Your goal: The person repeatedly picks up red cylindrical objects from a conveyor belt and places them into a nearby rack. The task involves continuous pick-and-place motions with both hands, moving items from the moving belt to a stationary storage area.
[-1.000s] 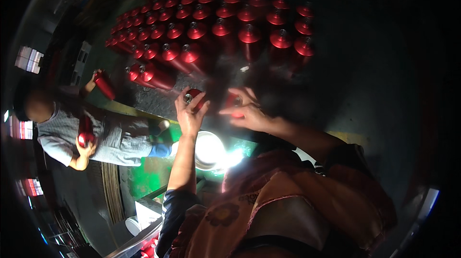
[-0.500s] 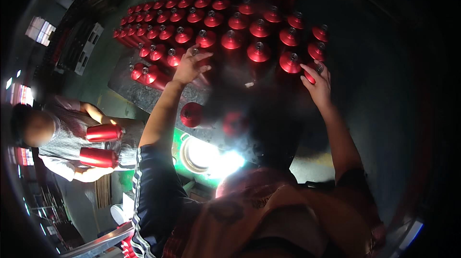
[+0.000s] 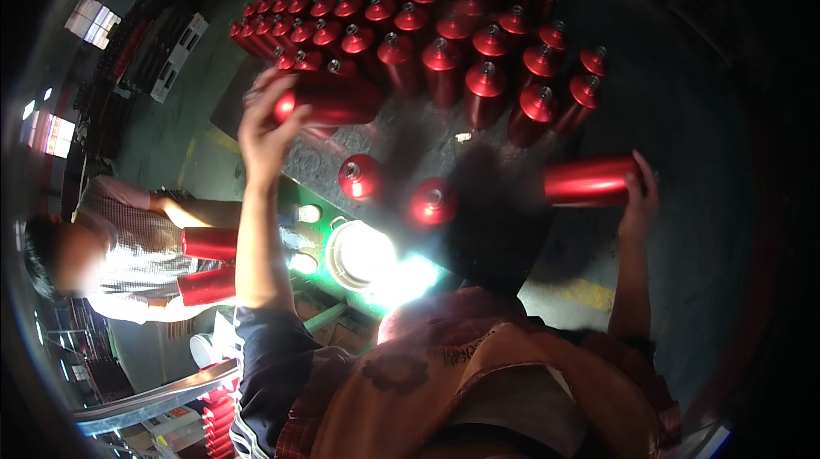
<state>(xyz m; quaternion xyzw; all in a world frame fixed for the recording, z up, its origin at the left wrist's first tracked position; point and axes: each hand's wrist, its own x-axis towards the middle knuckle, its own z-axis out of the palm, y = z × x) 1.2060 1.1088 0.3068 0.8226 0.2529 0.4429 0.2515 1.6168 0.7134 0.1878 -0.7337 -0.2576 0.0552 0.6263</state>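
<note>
My left hand [image 3: 266, 130] grips a shiny red metal cylinder [image 3: 333, 100], held sideways above the dark work surface [image 3: 478, 160]. My right hand [image 3: 639, 201] holds a second red cylinder [image 3: 589, 181], also lying sideways, off to the right. Between my hands, two red cylinders [image 3: 360, 175] [image 3: 432, 203] stand upright on the surface. Beyond them, several rows of the same red cylinders [image 3: 444, 40] stand packed together.
A bright round lamp [image 3: 363, 254] glares from a green frame just below the surface. At the left, another person [image 3: 128, 254] carries two red cylinders [image 3: 207, 264]. More red cylinders [image 3: 218, 420] are stacked at the lower left. Yellow floor markings [image 3: 589, 292] run on the right.
Both my hands have lifted a red cylinder each from the group and drawn back toward me, left hand to the left, right hand to the right. The person at left still carries two cylinders.
</note>
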